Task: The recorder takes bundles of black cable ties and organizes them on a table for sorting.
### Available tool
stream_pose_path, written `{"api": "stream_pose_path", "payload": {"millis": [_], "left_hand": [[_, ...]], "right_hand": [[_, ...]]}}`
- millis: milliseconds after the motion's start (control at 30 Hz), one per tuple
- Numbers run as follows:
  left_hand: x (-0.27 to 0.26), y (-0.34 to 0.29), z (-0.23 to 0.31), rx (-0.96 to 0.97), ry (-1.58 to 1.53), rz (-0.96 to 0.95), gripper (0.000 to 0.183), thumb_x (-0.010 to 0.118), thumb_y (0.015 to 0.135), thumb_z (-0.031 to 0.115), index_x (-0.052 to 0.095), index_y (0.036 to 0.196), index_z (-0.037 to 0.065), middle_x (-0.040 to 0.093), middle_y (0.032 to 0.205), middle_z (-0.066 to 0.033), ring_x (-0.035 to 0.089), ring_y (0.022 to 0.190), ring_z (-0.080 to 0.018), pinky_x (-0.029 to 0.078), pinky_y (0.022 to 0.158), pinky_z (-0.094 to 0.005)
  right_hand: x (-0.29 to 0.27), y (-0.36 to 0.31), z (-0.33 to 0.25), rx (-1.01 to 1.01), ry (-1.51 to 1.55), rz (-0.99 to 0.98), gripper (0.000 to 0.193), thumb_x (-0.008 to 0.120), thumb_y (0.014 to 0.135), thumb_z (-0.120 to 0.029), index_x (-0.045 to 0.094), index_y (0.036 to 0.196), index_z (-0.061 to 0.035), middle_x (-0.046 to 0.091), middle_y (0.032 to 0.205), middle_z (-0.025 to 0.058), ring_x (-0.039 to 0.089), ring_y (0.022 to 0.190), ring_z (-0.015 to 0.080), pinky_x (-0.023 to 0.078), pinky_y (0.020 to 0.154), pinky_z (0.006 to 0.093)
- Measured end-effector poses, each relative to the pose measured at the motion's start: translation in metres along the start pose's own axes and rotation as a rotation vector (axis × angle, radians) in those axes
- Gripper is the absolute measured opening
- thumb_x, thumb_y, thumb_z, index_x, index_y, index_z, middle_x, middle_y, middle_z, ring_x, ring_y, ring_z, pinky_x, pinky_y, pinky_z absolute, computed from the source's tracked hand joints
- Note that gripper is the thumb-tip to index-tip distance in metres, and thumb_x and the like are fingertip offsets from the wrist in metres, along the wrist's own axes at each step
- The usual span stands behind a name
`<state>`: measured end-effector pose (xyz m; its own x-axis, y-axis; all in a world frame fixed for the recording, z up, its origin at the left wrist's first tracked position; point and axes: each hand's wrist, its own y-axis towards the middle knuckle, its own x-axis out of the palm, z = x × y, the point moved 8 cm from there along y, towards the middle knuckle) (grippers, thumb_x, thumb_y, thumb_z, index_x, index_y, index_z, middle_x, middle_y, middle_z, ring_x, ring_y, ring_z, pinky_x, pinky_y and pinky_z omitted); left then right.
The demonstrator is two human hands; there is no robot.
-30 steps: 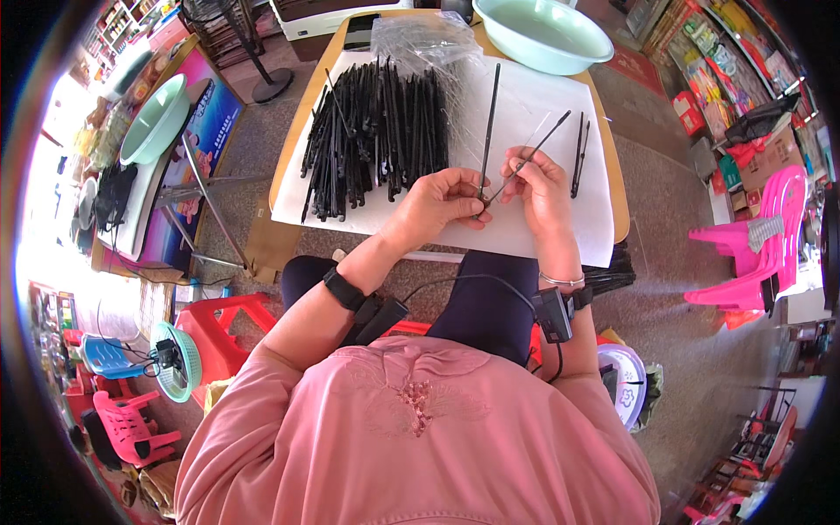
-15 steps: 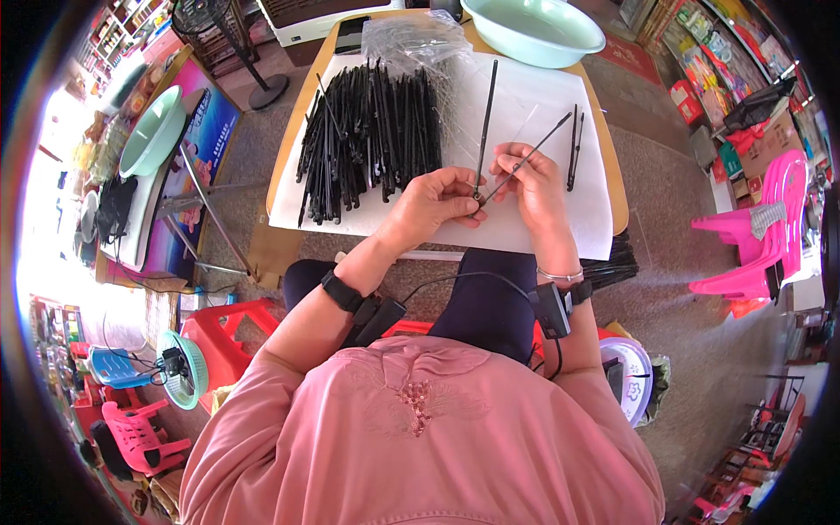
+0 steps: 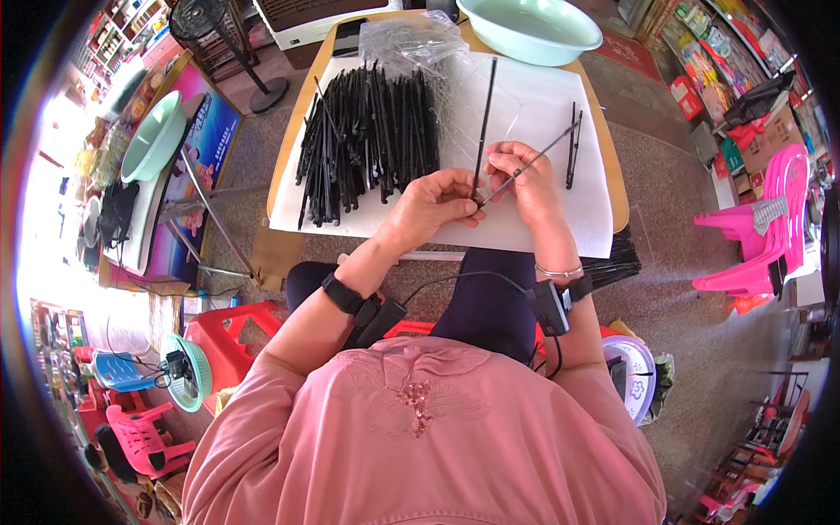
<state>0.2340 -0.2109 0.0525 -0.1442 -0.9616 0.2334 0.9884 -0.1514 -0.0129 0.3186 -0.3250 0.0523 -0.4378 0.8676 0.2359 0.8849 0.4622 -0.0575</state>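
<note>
My left hand [image 3: 437, 203] pinches the lower end of a thin black rod [image 3: 486, 118] that points toward the far edge of the table. A second black rod [image 3: 544, 150] slants off to the right from the same spot, and my right hand [image 3: 528, 182] grips it near its lower part. The two rods meet at my left fingertips; whether they are joined there is too small to tell. Left of my hands lies a big heap of similar black rods [image 3: 372, 131]. To the right, a pair of thin black rods [image 3: 573, 144] rests on the white sheet [image 3: 525, 87].
Beyond the heap lies a clear plastic bag [image 3: 411, 39]. A pale green basin [image 3: 534, 33] stands at the table's far right. More black rods [image 3: 617, 262] sit below the right edge. Pink chairs [image 3: 761, 223] stand to the right, a red stool [image 3: 229, 337] to the left.
The slanted rod has tipped slightly lower to the right, and my right fingers have closed in a little around it. My left hand stays almost in place.
</note>
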Motion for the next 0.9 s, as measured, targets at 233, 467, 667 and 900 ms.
{"api": "stream_pose_path", "payload": {"millis": [233,467,667,900], "left_hand": [[-0.002,-0.001,-0.002,0.018,0.055,0.113,0.01,0.059,0.089,0.006,0.051,0.091,0.0,0.061,0.079,-0.0087,0.061,0.069,-0.0149,0.051,0.063,-0.0262],[-0.008,-0.002,0.0,0.056,0.142,0.284,0.009,0.06,0.085,0.003,0.051,0.086,0.0,0.059,0.069,-0.0053,0.06,0.062,-0.0109,0.05,0.055,-0.0237],[-0.003,-0.002,0.005,0.028,0.23,0.233,0.008,0.058,0.086,0.003,0.054,0.092,-0.001,0.06,0.072,-0.005,0.054,0.062,-0.0098,0.043,0.059,-0.0228],[-0.008,0.0,-0.003,0.1,0.066,0.303,0.006,0.062,0.081,0.004,0.056,0.082,0.003,0.059,0.066,-0.0003,0.052,0.061,-0.0054,0.038,0.056,-0.0199]], "right_hand": [[0.002,-0.008,-0.001,-0.159,0.018,-0.051,0.016,0.056,0.087,-0.01,0.06,0.098,0.0,0.061,0.076,0.0044,0.055,0.062,0.0094,0.047,0.055,0.0234],[0.022,-0.02,-0.015,-0.216,0.065,-0.209,0.024,0.057,0.085,-0.006,0.055,0.108,0.0004,0.059,0.082,0.0017,0.054,0.068,0.0078,0.046,0.062,0.022],[0.015,-0.019,-0.007,-0.192,-0.038,-0.175,0.016,0.058,0.087,-0.009,0.058,0.1,-0.0002,0.058,0.08,0.0009,0.054,0.065,0.0072,0.045,0.061,0.021],[0.011,-0.018,-0.01,-0.197,0.067,-0.145,0.017,0.053,0.09,-0.009,0.059,0.101,0.0013,0.062,0.084,0.0054,0.059,0.065,0.011,0.05,0.063,0.0247]]}}
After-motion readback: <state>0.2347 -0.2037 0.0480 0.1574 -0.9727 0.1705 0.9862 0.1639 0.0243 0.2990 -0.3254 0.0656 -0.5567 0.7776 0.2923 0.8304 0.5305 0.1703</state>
